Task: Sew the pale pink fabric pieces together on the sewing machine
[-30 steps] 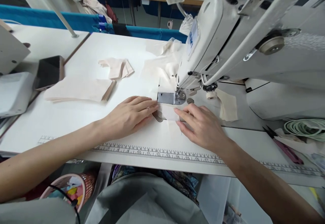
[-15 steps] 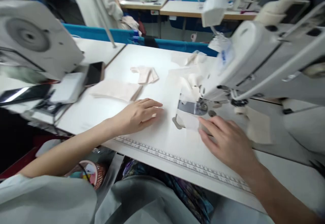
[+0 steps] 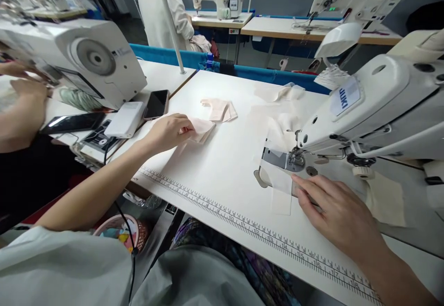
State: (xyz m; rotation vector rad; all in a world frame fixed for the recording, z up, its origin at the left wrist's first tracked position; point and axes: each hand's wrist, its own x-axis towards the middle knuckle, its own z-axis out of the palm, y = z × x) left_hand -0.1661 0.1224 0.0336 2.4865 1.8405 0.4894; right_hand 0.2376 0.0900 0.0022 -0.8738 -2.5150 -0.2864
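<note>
fabric stack (image 3: 203,129) partly hidden (perhaps gripped)
</note>
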